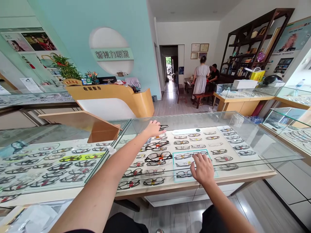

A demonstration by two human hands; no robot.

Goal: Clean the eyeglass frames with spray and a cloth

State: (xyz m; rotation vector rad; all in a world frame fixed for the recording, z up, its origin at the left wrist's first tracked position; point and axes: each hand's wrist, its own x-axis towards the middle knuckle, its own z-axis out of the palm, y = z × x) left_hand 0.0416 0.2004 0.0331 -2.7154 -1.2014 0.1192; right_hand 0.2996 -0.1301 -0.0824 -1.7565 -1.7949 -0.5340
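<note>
At the left hand (153, 128), dark eyeglasses (164, 127) are partly hidden, the grip unclear.

Under my right hand (203, 170), the display case top (264, 152) is clear glass, smooth, glossy and reflective. Near my left hand (152, 128), the eyeglasses (159, 157) have frames that look plastic, with a slight gloss. I record wood-look trim (255, 177) along the case front, smooth and matt. Reception counter (143, 104): wood-look panels, satin sheen. Floor (167, 107): plank-look surface, glossy under light. Rear shelf (243, 55): dark wood, low sheen.
</note>
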